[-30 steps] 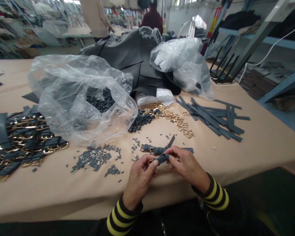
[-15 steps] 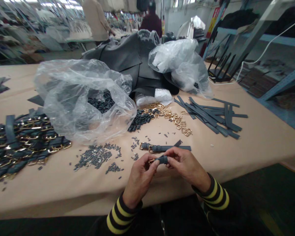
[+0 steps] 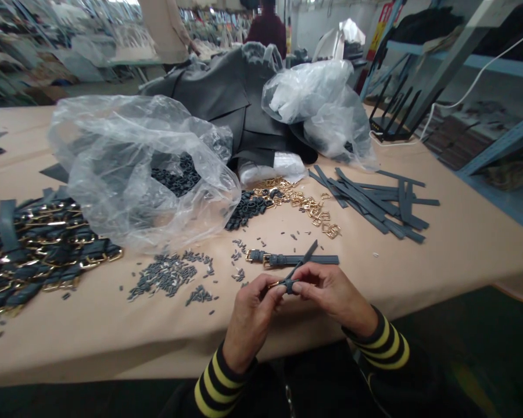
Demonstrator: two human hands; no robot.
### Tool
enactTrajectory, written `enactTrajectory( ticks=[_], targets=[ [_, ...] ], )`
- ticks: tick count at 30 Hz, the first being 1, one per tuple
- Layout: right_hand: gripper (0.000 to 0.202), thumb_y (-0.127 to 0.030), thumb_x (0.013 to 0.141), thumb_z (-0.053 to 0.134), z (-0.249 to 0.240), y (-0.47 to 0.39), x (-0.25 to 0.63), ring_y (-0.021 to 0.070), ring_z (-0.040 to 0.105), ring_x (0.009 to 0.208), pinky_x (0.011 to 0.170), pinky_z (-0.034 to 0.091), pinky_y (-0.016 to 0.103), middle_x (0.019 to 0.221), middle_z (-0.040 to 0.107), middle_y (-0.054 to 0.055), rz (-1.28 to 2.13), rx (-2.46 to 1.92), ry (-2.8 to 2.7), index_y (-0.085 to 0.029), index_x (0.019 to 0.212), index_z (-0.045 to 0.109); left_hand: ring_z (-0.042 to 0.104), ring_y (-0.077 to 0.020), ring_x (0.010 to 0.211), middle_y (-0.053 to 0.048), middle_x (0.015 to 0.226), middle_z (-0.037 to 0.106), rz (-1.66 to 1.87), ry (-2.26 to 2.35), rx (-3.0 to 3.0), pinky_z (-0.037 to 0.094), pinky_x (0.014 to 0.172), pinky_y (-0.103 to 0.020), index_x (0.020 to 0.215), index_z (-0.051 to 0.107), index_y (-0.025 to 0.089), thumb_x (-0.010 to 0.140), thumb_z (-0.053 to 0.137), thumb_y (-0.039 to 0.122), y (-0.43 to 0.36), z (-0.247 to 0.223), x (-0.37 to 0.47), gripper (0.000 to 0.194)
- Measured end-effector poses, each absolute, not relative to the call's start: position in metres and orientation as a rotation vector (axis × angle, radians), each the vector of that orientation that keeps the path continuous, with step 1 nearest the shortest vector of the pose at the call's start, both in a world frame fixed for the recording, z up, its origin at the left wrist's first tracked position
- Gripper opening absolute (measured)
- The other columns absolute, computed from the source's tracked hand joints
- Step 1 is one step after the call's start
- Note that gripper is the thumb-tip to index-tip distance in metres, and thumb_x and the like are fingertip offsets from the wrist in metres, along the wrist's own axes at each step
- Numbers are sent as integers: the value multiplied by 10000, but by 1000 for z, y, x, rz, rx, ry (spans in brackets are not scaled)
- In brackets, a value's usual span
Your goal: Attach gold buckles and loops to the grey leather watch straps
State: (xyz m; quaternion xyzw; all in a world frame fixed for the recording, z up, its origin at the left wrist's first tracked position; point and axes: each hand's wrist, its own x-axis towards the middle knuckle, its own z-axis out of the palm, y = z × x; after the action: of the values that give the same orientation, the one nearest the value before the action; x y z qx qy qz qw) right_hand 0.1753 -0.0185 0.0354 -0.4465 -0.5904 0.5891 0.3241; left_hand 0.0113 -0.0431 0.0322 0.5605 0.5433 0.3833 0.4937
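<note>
Between both hands is a dark grey strap (image 3: 304, 253) with a gold buckle, held just above the table's front edge. My left hand (image 3: 256, 302) pinches its buckle end; fingers cover most of the buckle. My right hand (image 3: 331, 289) grips a small dark loop (image 3: 290, 285) around the strap, and the strap's free end sticks up and away to the right. Just beyond my fingers lie finished-looking buckled straps (image 3: 279, 259), side by side. To the left is a heap of small dark cut pieces (image 3: 168, 276).
Gold buckles (image 3: 316, 206) and dark loops (image 3: 248, 209) lie mid-table. Flat grey strips (image 3: 370, 203) are piled at right, buckled straps (image 3: 39, 249) at left. Behind are clear plastic bags (image 3: 152, 174), dark sheet material (image 3: 218, 87) and a router (image 3: 390, 125). Two people stand farther back.
The held strap has turned, so its free end now points more steeply up and away. My fingers have shifted slightly on the loop, and the view has moved a little.
</note>
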Motion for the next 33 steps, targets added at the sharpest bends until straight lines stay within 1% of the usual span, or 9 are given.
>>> enactTrajectory(
  ticks=[8, 12, 17, 20, 22, 25, 27, 30, 33],
  targets=[
    [49, -168, 746, 591, 45, -26, 162, 95, 500, 590, 548, 393, 199, 645, 560, -21, 1336, -1287, -1748, -153, 716, 556, 500, -102, 552, 6, 620, 568, 936, 1361, 1475, 407, 558, -213, 887, 636, 162, 857, 428, 284, -48, 34, 17, 243],
    [43, -135, 771, 570, 47, -26, 161, 107, 525, 639, 602, 409, 216, 693, 579, -5, 1132, -1301, -1808, -157, 751, 601, 489, -100, 551, 16, 658, 565, 865, 1307, 1402, 403, 544, -210, 987, 592, 172, 804, 523, 300, -45, 38, 19, 234],
    [182, -124, 842, 479, 58, -21, 178, 129, 570, 778, 706, 443, 240, 835, 625, 36, 967, -1045, -2050, -174, 929, 630, 445, -88, 531, 38, 585, 503, 845, 1229, 1269, 370, 517, -200, 849, 577, 142, 782, 550, 309, -39, 35, 11, 182],
    [203, -167, 839, 491, 68, -16, 197, 176, 546, 907, 804, 424, 301, 958, 616, 82, 609, -1129, -2126, -150, 1012, 597, 406, -80, 494, 55, 532, 461, 815, 1237, 1218, 329, 487, -199, 793, 551, 140, 770, 561, 324, -36, 33, 4, 185],
    [214, -225, 817, 534, 71, -12, 208, 221, 517, 974, 854, 387, 353, 1007, 605, 104, 431, -1231, -2249, -141, 1004, 593, 401, -82, 496, 55, 531, 454, 787, 1247, 1238, 320, 488, -203, 776, 546, 140, 768, 559, 323, -34, 33, 1, 183],
    [168, -284, 837, 497, 71, -11, 217, 207, 573, 798, 717, 418, 320, 828, 640, 77, 555, -1373, -2554, -159, 840, 609, 395, -86, 510, 53, 544, 442, 737, 1275, 1319, 316, 501, -208, 756, 545, 146, 775, 544, 307, -33, 34, 1, 162],
    [226, -298, 865, 441, 68, -13, 218, 182, 581, 676, 623, 407, 285, 716, 638, 52, 699, -1436, -2694, -175, 746, 588, 393, -90, 525, 51, 558, 436, 700, 1291, 1373, 315, 510, -209, 749, 538, 153, 784, 526, 296, -34, 35, 3, 148],
    [240, -286, 868, 421, 64, -19, 214, 193, 596, 690, 737, 386, 351, 688, 646, 51, 713, -1459, -2789, -181, 713, 570, 401, -101, 558, 42, 593, 446, 659, 1314, 1446, 322, 528, -215, 750, 523, 159, 794, 503, 276, -37, 35, 8, 127],
    [216, -263, 853, 437, 63, -24, 208, 211, 600, 700, 860, 292, 467, 655, 640, 60, 671, -1497, -2794, -174, 711, 573, 407, -110, 581, 36, 617, 454, 644, 1318, 1495, 332, 546, -222, 756, 509, 163, 802, 482, 252, -41, 35, 13, 104]
  ],
)
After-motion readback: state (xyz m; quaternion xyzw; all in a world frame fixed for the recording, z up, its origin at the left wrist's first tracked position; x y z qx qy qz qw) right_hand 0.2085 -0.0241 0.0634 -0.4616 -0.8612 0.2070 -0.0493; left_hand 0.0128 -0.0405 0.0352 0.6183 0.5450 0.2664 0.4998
